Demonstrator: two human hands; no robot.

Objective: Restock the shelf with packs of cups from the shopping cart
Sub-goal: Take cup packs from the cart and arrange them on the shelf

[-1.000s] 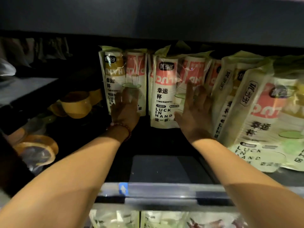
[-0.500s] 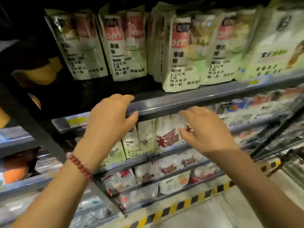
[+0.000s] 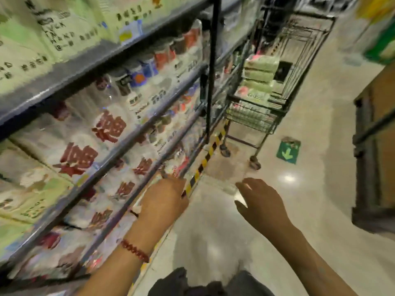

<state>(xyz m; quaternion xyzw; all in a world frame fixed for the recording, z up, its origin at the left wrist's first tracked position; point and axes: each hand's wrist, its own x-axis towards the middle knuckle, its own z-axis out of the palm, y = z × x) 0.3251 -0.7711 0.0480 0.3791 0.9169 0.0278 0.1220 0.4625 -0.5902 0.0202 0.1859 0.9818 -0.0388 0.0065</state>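
Step in hand: between loads, by my reading — both hands carry nothing and the view faces down the aisle toward the shopping cart (image 3: pixel 275 86), so the job now is to fetch another pack.
Left hand (image 3: pixel 163 201): empty, fingers loosely curled, low and close to the front edge of the lower shelves; a red bead bracelet (image 3: pixel 134 251) sits on the wrist.
Right hand (image 3: pixel 259 204): empty, fingers spread fairly wide, held out over the pale floor (image 3: pixel 310 189), well apart from anything.
Packs of cups (image 3: pixel 259 71): a stack of pale green packs lies in the cart's wire basket, with more below them (the picture is blurred, so no count).
Cart position: ahead of the hands, just beside the shelf unit's end post (image 3: pixel 211 67), on the far side of the hazard-striped floor edge (image 3: pixel 203 165).
Shelf (image 3: pixel 70 69): on the left, its upper tier holding green-and-white printed packs.
Next move calls for: stepping up to the cart, reaching over the basket rim and taking a top pack — two hands seem wise, since soft film packs sag and slip.
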